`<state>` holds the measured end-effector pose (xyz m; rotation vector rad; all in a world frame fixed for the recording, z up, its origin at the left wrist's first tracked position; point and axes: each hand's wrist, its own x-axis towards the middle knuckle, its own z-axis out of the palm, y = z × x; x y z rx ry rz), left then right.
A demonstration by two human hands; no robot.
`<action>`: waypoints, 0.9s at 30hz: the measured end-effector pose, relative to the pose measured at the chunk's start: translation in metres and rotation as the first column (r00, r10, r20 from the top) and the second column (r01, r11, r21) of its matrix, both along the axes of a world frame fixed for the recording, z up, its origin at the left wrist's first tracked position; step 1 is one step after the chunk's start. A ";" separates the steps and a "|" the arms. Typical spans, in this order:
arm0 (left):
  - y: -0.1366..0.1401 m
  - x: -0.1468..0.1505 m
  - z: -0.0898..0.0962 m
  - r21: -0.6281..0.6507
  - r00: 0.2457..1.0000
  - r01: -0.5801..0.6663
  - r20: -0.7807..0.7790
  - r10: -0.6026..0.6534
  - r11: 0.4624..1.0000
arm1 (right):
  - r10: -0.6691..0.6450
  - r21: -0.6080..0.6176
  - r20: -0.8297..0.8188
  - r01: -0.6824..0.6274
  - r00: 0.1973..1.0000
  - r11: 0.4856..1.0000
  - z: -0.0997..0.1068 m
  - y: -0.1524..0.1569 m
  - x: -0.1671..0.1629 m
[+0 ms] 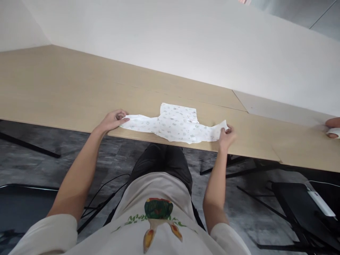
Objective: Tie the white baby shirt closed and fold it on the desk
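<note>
A small white long-sleeved shirt (177, 124) with a fine grey print lies spread on the wooden table, its two sleeves stretched out to either side. My left hand (113, 120) pinches the end of the left sleeve between thumb and fingers. At the opposite side, my right hand (226, 136) grips the end of the right sleeve, whose tip is lifted a little. The shirt's body sits between both hands, close to the table's front edge.
The long wooden table (66, 81) runs along a white wall (170, 39). Another person's hand (333, 124) shows at the far right. Below are a black chair (294, 202) bearing a white power strip (321, 202), and a dark seat (26, 205) at left.
</note>
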<state>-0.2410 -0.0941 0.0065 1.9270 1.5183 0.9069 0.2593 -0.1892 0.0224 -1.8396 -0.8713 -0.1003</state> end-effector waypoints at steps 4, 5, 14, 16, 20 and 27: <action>-0.005 0.004 0.006 0.006 0.999 -0.045 0.000 0.045 0.999 | 0.283 0.040 0.087 -0.287 0.955 0.957 0.002 0.015 -0.092; -0.005 0.005 0.006 0.006 0.999 -0.050 -0.013 0.050 0.999 | 0.341 0.004 0.104 -0.344 0.934 0.939 -0.001 0.018 -0.112; -0.004 0.005 0.006 -0.017 0.992 -0.057 -0.112 0.055 0.998 | 0.396 -0.212 0.141 -0.363 0.907 0.907 -0.017 0.024 -0.161; -0.004 0.005 0.006 -0.020 0.990 -0.064 -0.126 0.061 0.998 | 0.397 -0.207 0.180 -0.360 0.900 0.910 -0.016 0.023 -0.162; -0.004 0.006 0.007 -0.013 0.986 -0.077 -0.147 0.074 0.997 | 0.456 -0.247 0.262 -0.398 0.851 0.884 -0.019 0.016 -0.168; -0.006 0.009 0.011 -0.027 0.990 -0.082 -0.120 0.079 0.996 | 0.525 -0.334 0.321 -0.425 0.788 0.841 -0.021 0.009 -0.176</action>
